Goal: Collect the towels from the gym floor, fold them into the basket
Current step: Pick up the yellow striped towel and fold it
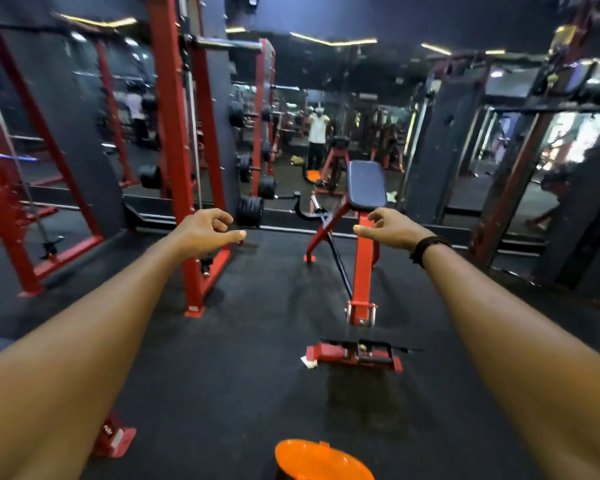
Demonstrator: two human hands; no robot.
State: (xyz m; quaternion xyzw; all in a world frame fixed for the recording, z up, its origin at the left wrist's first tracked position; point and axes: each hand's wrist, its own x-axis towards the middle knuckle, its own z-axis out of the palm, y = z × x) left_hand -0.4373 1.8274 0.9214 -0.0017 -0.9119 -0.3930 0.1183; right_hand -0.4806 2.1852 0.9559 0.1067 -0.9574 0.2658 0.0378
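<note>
Orange plastic marked the basket, low at the near edge on the black rubber floor, between the two outstretched forearms and well nearer than both hands. Its open mouth tilted up; its long axis could not be judged. The left hand and right hand hung loosely curled, holding nothing. A red bench and mirrors stood beyond.

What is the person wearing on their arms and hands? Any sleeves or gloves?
No sleeves show and no gloves: both forearms are bare down to the fingers. The right hand has a dark band around its wrist, black and fairly thick, perhaps beaded or braided; the blur hides the detail. The left hand and its wrist wear nothing, no watch or ring that shows.
</note>
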